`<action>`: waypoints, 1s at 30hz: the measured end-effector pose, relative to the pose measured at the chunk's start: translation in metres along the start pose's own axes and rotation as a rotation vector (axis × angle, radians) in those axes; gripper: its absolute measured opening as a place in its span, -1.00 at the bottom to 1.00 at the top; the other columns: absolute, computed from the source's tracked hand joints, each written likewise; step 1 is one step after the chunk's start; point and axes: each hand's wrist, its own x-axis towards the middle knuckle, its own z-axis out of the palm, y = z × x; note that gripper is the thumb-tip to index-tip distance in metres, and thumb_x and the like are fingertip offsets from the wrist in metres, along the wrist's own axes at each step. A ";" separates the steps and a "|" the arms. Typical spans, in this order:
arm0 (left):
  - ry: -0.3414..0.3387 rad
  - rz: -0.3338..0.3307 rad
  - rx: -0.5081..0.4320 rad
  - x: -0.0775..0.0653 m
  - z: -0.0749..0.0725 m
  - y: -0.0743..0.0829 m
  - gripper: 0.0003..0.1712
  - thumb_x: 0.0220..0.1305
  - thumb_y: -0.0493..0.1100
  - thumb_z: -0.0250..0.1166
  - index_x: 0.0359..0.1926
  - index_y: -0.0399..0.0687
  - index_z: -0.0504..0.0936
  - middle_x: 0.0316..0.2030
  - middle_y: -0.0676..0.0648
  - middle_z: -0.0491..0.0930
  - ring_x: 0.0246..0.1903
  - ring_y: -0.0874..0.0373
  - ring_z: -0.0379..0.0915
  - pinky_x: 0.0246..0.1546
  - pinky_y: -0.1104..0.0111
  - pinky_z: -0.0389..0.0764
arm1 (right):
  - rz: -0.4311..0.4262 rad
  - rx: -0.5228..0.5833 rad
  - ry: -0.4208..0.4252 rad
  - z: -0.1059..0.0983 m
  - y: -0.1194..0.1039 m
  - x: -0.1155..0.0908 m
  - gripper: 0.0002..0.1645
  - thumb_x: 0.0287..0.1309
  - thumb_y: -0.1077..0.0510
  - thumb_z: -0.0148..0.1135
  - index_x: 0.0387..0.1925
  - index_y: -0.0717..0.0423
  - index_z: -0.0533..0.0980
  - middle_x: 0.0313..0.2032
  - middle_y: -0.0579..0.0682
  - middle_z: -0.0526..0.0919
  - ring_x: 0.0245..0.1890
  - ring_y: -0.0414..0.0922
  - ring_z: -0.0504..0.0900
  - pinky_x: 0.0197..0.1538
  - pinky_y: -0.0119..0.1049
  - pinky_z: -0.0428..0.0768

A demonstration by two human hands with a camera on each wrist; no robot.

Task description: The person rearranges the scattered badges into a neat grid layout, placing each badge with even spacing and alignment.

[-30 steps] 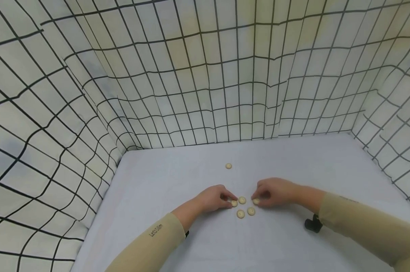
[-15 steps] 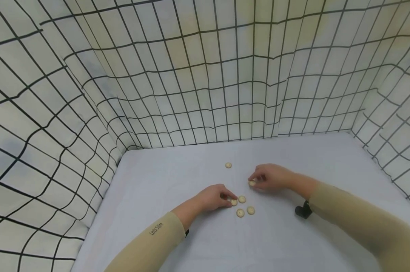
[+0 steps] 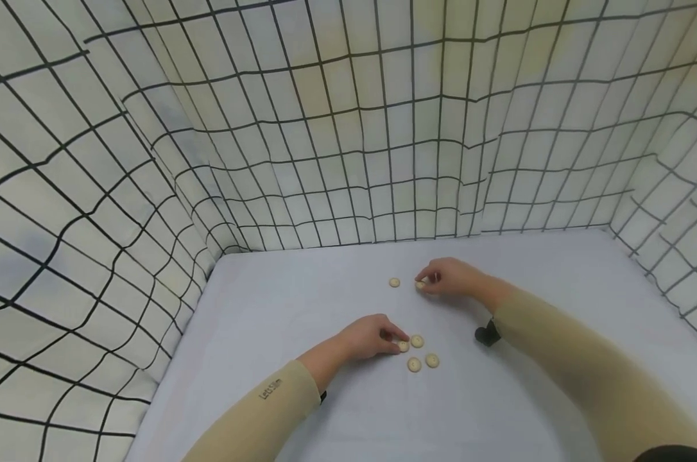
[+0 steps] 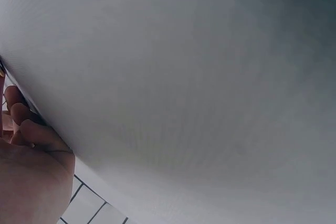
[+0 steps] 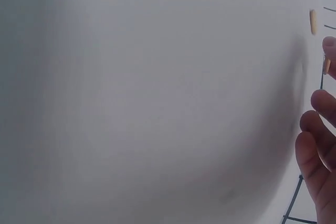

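Pinching a pale button [image 3: 404,347] between thumb and forefinger, the left hand [image 3: 367,338] sits a little below the centre of the head view, its fingertips parted only by the button's width. Three loose buttons lie flat just to the right of it: an upper button [image 3: 417,341] close beside the pinched one, a lower button [image 3: 414,364] beneath that, and a right-hand button [image 3: 432,360]. Higher, right of centre, the right hand [image 3: 449,277] pinches another button [image 3: 420,284] by its edges, thumb and forefinger slightly apart round it; whether that button touches the white tabletop [image 3: 279,282] I cannot tell. A single button [image 3: 395,282] lies near it, to the left. A beige left sleeve [image 3: 256,417] with dark lettering fills the bottom left of centre, and a right sleeve [image 3: 591,366] crosses the lower right, a small black device [image 3: 487,334] below its cuff. A black-lined grid cloth [image 3: 348,128] covers the upper frame and both sides.

From the left wrist, the left hand appears in the lower left corner with fingers curled; what it holds cannot be made out there, and the pale surface fills most of the frame.

From the right wrist, the right hand is cut off by the right edge, fingers bent, a button edge-on at its fingertips and the single button above.
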 end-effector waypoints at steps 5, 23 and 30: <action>0.002 0.005 0.012 0.003 0.001 0.001 -0.77 0.23 -0.03 0.42 -0.08 0.37 0.77 -0.28 0.23 0.50 -0.25 0.29 0.39 -0.16 0.37 0.43 | 0.042 0.012 0.014 -0.002 -0.002 0.012 -0.65 0.18 -0.08 0.37 0.00 -0.14 0.68 -0.28 -0.14 0.59 -0.25 -0.15 0.50 -0.14 -0.19 0.48; 0.003 0.008 0.042 0.001 0.000 0.004 -0.75 0.23 -0.04 0.42 -0.06 0.35 0.77 -0.31 0.22 0.49 -0.28 0.30 0.38 -0.18 0.40 0.42 | 0.028 -0.083 -0.006 0.003 -0.006 0.030 -0.62 0.17 -0.07 0.38 0.03 -0.13 0.67 -0.29 -0.12 0.55 -0.26 -0.15 0.49 -0.15 -0.21 0.47; -0.002 0.009 0.030 0.000 0.000 0.001 -0.75 0.23 -0.04 0.43 -0.06 0.34 0.77 -0.32 0.21 0.49 -0.29 0.29 0.38 -0.19 0.40 0.42 | 0.022 -0.085 -0.007 0.005 -0.009 0.030 -0.56 0.16 -0.08 0.39 0.08 -0.14 0.64 -0.28 -0.10 0.54 -0.25 -0.14 0.48 -0.15 -0.21 0.47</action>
